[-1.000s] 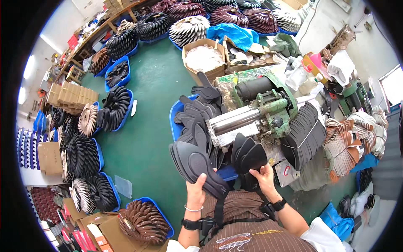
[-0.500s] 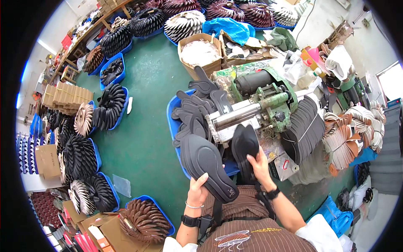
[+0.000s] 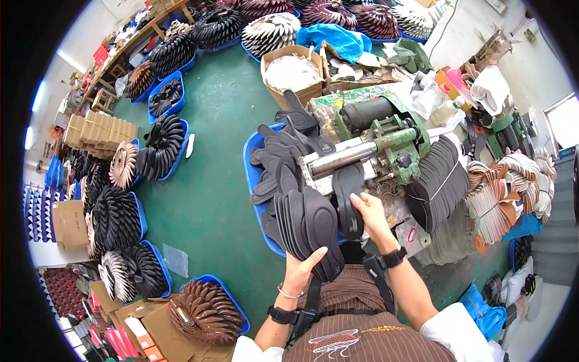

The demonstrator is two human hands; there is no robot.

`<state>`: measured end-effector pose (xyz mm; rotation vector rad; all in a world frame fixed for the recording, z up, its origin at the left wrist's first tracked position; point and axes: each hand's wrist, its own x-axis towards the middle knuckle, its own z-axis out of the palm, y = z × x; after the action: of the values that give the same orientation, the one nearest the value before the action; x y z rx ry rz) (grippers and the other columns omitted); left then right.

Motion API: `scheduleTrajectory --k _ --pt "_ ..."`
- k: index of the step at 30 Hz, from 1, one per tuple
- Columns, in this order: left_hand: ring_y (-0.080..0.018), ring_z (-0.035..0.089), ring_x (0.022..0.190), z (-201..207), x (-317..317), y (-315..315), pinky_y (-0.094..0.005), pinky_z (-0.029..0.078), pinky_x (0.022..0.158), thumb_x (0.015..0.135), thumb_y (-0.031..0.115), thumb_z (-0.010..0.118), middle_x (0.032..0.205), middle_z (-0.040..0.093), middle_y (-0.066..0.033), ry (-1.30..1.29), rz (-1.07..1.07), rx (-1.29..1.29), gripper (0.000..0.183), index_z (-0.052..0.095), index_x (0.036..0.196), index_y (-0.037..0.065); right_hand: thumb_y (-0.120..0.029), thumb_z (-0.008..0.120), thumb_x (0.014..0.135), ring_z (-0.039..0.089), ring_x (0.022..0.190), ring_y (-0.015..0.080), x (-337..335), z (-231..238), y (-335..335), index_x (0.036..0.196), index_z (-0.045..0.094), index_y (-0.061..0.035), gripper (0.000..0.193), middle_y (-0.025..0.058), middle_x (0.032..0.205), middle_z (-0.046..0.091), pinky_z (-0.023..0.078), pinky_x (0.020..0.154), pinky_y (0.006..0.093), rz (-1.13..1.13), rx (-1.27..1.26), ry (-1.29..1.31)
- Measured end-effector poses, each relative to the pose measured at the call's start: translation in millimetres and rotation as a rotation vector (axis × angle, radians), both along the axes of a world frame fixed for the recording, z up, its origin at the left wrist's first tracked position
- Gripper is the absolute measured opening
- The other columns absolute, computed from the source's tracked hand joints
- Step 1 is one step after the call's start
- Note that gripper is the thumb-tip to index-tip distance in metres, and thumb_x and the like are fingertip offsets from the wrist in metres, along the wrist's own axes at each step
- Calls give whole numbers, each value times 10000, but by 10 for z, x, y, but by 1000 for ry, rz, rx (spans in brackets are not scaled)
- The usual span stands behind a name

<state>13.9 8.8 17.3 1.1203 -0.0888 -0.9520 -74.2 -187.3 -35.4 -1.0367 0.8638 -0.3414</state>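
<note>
A fanned stack of black insoles (image 3: pixel 300 224) rests in my left hand (image 3: pixel 300 269), whose thumb presses on the lower end. My right hand (image 3: pixel 370 215) pinches a single black insole (image 3: pixel 347 196) by its side, just right of the stack. The top of that insole reaches the front of a green machine (image 3: pixel 401 158) with a shiny metal roller (image 3: pixel 342 163); whether they touch I cannot tell. Left of the machine, more black insoles (image 3: pixel 278 158) lie heaped in a blue bin (image 3: pixel 248 158), partly hidden by the stack.
Right of the machine stands a tied bundle of dark insoles (image 3: pixel 435 184), with brown and white bundles (image 3: pixel 497 196) beyond. An open cardboard box (image 3: pixel 294 72) sits behind the bin. Blue tubs of shoe parts (image 3: pixel 163 148) line the green floor (image 3: pixel 214 130) at left.
My right hand has turned its insole flatter and brought it up against the machine's front. The stack in my left hand has swung more upright and fanned out.
</note>
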Motion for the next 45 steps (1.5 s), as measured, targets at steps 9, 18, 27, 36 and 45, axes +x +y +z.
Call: scheduleTrajectory --k 9,18,27,36,45 --pt "-233 589 1039 -180 -76 -109 -351 473 937 861 34 612 1216 563 -137 -48 -4 -7 444 455 1272 -26 -149 635 876 408 548 23 -251 -9 231 724 478 -114 222 -84 637 435 340 461 201 -77 -53 145" --pt "-195 592 1014 -252 -96 -125 -340 468 934 881 59 622 1169 595 -118 85 114 0 366 517 1216 -45 -197 680 857 530 615 66 -59 166 647 881 590 -63 162 -24 721 584 443 537 225 55 -25 44" --pt "-265 556 1108 -293 -80 -138 -425 484 943 954 134 517 1253 530 -156 197 91 -71 396 406 1300 -23 -166 644 880 563 637 80 123 185 301 968 597 -7 187 28 818 645 473 597 231 -60 92 13" --pt "-290 526 1162 -349 7 -163 -449 459 971 970 181 485 1298 501 -174 429 67 -216 418 396 1316 -35 -135 656 857 513 586 65 -88 -155 -238 965 602 -32 159 -24 718 569 427 519 205 -309 -125 127" --pt "-255 555 1103 -242 -18 -293 -387 486 926 982 257 461 1253 537 -165 259 78 -125 435 407 1306 -28 -193 678 854 420 553 15 -216 108 214 690 432 -147 299 -96 631 427 332 465 187 -134 -72 200"
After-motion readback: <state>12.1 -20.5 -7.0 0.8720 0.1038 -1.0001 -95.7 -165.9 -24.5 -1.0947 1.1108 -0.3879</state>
